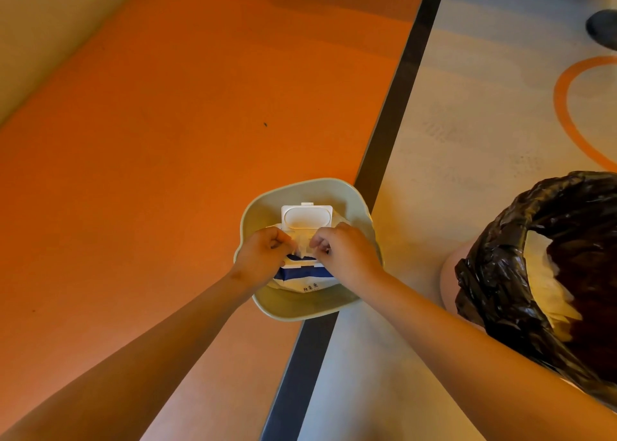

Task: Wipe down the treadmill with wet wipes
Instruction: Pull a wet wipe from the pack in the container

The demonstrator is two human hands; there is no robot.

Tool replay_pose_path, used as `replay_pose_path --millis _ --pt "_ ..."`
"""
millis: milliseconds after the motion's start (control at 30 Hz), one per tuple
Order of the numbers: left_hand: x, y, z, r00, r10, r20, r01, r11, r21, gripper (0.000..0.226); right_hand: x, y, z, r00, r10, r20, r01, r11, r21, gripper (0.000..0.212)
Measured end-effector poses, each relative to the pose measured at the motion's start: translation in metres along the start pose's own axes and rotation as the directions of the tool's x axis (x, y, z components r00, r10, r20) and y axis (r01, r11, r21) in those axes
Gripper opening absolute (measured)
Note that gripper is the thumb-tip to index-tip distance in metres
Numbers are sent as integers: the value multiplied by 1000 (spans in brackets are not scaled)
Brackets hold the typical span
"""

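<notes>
**Left hand [263,253] and right hand [344,253] pinch one wipe [302,245]; pack [307,278] unheld**

Fingers of both hands are curled tight on the wipe at the pack's mouth, with the lid [307,217] flipped up behind. The pack lies in a bowl [300,310] on the floor, and a lined bin [500,257] stands to the right. Nothing pins the pack, so a pull may lift it or drag out extra sheets. Opposed tugs could tear the wipe.

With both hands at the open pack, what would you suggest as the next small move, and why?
Probably pull the wipe out: the left hand and right hand both pinch it at the pack, the lid stands open, and the wipe is only partly drawn.
</notes>
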State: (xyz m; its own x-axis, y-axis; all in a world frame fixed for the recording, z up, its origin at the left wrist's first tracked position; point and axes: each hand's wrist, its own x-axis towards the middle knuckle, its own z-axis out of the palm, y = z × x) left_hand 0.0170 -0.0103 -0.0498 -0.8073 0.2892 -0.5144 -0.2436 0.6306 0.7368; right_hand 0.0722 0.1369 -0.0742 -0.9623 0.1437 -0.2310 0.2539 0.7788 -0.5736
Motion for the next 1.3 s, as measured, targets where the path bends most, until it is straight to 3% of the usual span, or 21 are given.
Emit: replay_pose_path --millis 133,300,400,533,700,1000,1100,1233,1300 --pt "-1 2 -3 1000 2 20 -2 1000 -11 22 1 -3 2 999 -35 34 31 994 107 14" --pt "0 3 -8 999 2 51 -4 999 44 22 -8 -2 10 984 -118 130 132 986 -105 17" --pt "1 2 -8 999 5 49 -5 1000 -8 20 -3 -4 8 994 -95 61 96 995 -22 17" --pt "1 2 -6 998 9 69 -7 999 -35 18 -1 -7 3 994 -106 -13 106 991 80 36" --pt "1 1 -5 998 -7 57 9 999 -49 21 0 -1 0 994 -106 -11 105 992 -75 15" --pt "1 -1 -3 999 11 42 -9 999 -50 20 -3 -4 6 974 -169 152 212 916 -339 35" --pt "1 1 -2 999 17 35 -16 999 -46 17 -3 -2 2 981 -143 129 171 953 -250 34" --pt "4 -3 4 996 92 12 -92 992 81 16 -2 2 -7 999 -44 -2 43 991 -125 19" --pt "4 -4 10 987 159 7 -159 979 128 17 0 6 -10 999 35 -33 -39 994 -101 27"
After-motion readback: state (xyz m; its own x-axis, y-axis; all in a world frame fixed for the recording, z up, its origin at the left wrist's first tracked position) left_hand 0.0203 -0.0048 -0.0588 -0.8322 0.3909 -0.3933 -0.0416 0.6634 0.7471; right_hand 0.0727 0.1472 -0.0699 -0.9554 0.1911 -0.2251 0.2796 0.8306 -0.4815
